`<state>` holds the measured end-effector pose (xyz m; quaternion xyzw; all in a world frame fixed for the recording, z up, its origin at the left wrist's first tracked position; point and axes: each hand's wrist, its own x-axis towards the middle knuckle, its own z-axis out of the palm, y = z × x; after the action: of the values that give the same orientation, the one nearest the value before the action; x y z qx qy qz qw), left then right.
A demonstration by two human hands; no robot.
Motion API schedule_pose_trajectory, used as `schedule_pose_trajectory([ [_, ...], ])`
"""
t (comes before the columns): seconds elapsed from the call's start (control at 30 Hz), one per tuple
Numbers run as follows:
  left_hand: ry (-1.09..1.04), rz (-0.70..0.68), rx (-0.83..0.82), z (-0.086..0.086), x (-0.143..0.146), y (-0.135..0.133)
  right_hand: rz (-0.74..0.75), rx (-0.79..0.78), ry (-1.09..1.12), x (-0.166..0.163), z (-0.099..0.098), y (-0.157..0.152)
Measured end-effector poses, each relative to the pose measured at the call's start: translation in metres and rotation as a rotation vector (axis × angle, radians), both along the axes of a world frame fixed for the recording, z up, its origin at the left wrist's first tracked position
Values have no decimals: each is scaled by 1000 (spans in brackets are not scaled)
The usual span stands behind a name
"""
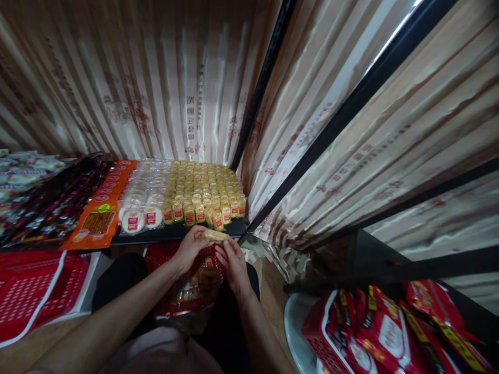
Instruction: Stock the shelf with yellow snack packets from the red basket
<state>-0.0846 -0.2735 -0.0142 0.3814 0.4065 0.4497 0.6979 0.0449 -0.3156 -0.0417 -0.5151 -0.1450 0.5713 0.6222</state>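
My left hand (189, 248) and my right hand (235, 261) together hold a small wrapped yellow pastry (215, 236) just in front of the dark shelf edge (171, 234). On the shelf lie rows of the same yellow pastries with red labels (202, 192). Beside them to the left lie round white wrapped cakes (141, 208). Below my hands, on my lap, rests a red plastic bag (187, 291) with more wrapped snacks inside.
Orange snack packs (102, 208) and dark packs (50, 202) fill the shelf's left part. A red basket (31, 291) sits lower left. Red bags (374, 327) lie in a basket lower right. Pleated curtains (156, 83) and black frame bars (268, 67) stand behind.
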Motion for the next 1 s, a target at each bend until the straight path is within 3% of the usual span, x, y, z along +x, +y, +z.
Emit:
schedule_pose_trajectory([
  [0.2, 60, -140, 126, 7, 2, -10, 9, 135, 79, 11, 13, -2],
  [0.43, 60, -231, 77, 10, 0, -13, -92, 106, 25, 20, 11, -1],
  [0.6, 118, -132, 70, 13, 4, -7, -155, 152, 36, 15, 4, 3],
  [0.77, 201, -142, 7, 9, 18, -3, -185, 166, -72, 6, -14, 7],
  [0.9, 451, -107, 174, 5, 28, 15, -218, 137, -311, 5, -27, 10],
  [1.0, 672, -6, 349, 12, 33, 40, -232, 188, -536, 6, -32, 13],
])
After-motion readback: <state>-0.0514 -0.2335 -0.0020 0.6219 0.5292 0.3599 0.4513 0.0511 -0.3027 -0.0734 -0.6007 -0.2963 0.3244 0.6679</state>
